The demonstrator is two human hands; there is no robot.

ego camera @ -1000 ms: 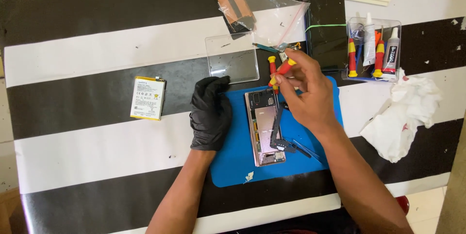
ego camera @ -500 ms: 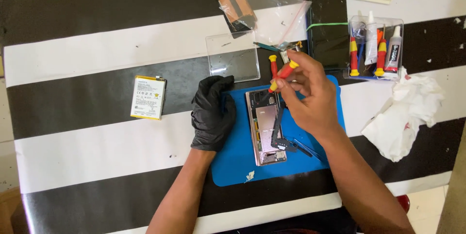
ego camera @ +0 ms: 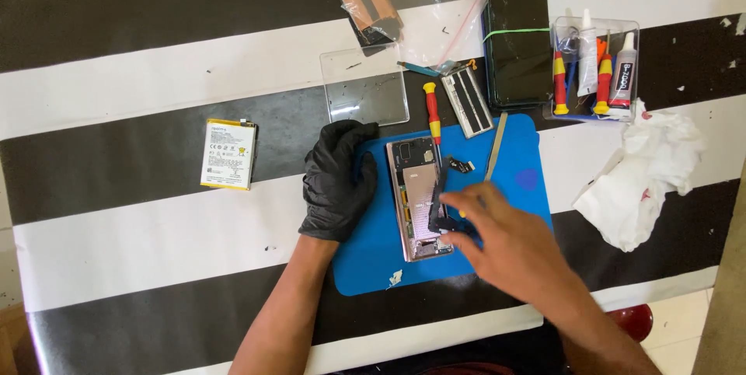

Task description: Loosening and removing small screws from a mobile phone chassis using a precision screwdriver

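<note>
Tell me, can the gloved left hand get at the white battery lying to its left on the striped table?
Probably yes. The left hand rests beside the opened phone, and the battery lies in the open on the table, with nothing between them.

Left hand (ego camera: pixel 338 181) wears a black, seemingly rubbery glove; right hand (ego camera: pixel 509 247) bare.

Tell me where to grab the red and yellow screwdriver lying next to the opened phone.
Probably grip the red and yellow screwdriver on its red handle, from above: it lies flat and clear there, while its tip end meets the opened phone, steadied by the gloved left hand.
</note>
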